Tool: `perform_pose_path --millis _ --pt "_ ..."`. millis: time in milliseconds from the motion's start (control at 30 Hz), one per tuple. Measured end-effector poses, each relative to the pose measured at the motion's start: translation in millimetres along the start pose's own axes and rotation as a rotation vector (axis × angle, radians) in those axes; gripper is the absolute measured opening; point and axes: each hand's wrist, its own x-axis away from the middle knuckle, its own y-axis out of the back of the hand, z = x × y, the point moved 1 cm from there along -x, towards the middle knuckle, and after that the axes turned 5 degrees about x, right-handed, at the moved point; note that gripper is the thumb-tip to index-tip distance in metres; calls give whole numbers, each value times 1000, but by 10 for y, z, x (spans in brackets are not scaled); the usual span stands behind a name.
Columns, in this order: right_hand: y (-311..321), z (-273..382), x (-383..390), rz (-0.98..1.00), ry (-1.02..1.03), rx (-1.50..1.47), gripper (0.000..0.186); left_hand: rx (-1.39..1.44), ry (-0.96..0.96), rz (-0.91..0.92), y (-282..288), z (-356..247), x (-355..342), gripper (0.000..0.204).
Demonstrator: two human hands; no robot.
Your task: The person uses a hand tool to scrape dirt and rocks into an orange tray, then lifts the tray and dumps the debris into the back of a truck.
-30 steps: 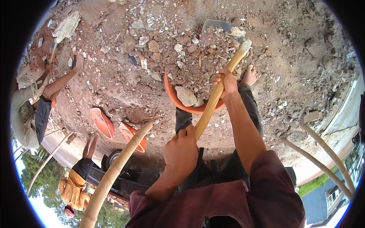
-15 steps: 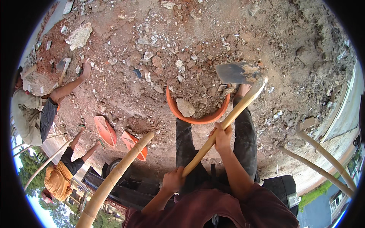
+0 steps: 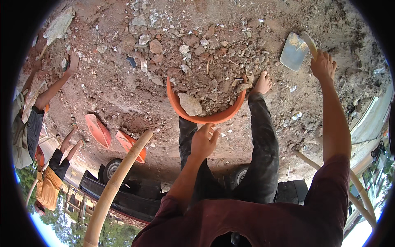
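In front of me stands an orange basin point(image 3: 177, 108), its near rim showing around a heap of soil and rubble point(image 3: 218, 96). A large pale stone point(image 3: 190, 104) rests against the rim inside it. My left hand point(image 3: 203, 142) is at the near rim, thumb and fingers apart, holding nothing; whether the fingertips touch the rim I cannot tell. Out to the right, my right hand point(image 3: 324, 66) is closed around the wooden handle of a hoe point(image 3: 294, 52). The hoe's flat metal blade lies low over the dirt, right of my bare right foot point(image 3: 262, 83).
Two orange basins point(image 3: 98, 131) lie at the left behind a thick bamboo pole point(image 3: 117, 187). Two people work at the far left, one in an orange shirt point(image 3: 49, 187). A dark vehicle point(image 3: 119, 203) stands behind me. More poles point(image 3: 362, 193) lean at the lower right.
My left hand has let go of the hoe handle and come to the basin's near rim. My right hand has swung the hoe out to the right, away from the basin.
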Motion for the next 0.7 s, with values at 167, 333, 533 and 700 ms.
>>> perform_pose_path --millis 167,333,533,700 --pt "-1772 1471 684 706 -544 -1089 69 -62 309 -436 790 1795 -1373 38" --pt "-2731 2984 1521 620 -947 -1361 80 69 514 -452 1200 2690 -2485 77" --pt "-2395 3148 1551 780 -712 -1952 78 294 793 -466 1023 2958 -2800 66" --pt "-2487 3095 1503 846 -783 -1973 72 841 659 -292 836 2640 -2807 58"
